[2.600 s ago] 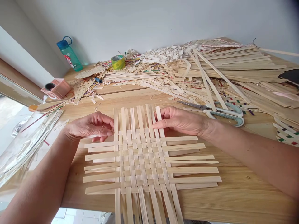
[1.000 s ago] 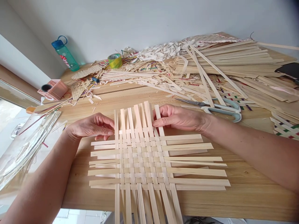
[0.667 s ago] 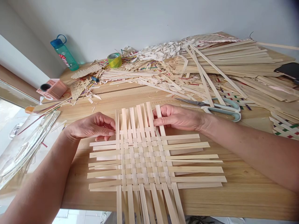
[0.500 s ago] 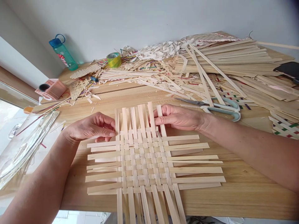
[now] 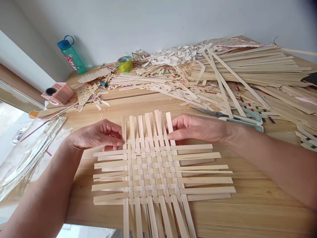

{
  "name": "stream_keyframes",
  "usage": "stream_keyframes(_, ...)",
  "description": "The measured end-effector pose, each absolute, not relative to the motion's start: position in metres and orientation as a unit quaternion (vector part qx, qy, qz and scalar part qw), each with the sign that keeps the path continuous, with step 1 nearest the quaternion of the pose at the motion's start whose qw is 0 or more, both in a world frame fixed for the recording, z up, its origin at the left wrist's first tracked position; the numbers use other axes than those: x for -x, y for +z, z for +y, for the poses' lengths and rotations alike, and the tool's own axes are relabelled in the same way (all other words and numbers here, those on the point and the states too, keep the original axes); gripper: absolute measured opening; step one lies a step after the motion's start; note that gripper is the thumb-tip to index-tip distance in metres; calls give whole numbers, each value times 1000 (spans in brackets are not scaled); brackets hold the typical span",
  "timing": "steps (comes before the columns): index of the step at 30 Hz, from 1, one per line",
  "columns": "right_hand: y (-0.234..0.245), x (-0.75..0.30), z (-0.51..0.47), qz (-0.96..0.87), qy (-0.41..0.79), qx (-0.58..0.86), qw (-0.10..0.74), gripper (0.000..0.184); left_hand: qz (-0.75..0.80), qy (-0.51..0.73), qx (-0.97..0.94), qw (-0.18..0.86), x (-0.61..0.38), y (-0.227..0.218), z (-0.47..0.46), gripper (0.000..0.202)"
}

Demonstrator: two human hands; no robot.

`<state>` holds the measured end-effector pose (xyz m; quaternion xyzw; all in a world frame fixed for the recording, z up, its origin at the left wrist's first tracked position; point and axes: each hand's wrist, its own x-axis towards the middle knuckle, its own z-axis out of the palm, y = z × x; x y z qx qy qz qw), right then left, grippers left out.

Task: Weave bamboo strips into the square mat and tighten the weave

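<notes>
One woven mat (image 5: 151, 172), two hands (image 5: 99, 134) (image 5: 198, 129)

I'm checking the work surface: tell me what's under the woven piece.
The wooden table shows around the woven piece and between its side strips. Whatever lies beneath its tightly woven middle is covered.

Mat (image 5: 151, 171): pale, flat, wood-toned strips in over-under weave, checks close-set through the middle, loose ends running out on all four sides. Lies at the front of the bench (image 5: 223, 213), roughly square to its edge; side ends uneven in length, some overlapping in pairs, near ends fanning slightly and reaching past the bench edge out of view. At the far side one pale cross strip (image 5: 155, 138) sits apart from the packed rows, partly covered by the lengthwise ends, its own ends hard to make out.
</notes>
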<state>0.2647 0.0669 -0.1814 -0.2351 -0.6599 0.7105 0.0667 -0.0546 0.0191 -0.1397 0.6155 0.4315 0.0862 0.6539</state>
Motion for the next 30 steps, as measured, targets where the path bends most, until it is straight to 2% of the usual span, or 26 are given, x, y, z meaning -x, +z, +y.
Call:
stream_keyframes(3,-179,-267,69,-710,663,234,35,36,439,87,-622,643,56,-140,20,14)
stream_keyframes(8,-184,-265,71,-735,637,230,26,39,435,80,-636,633,56,-139,20,14)
stream_keyframes(15,-190,-263,70,-699,676,232,28,40,434,96,-619,647,57,-144,20,18)
stream_keyframes(20,-187,-265,71,-692,671,263,26,44,433,64,-633,639,67,-141,23,16)
stream_keyframes(30,-183,-271,72,-652,710,267,13,39,435,49,-640,632,69,-143,25,16)
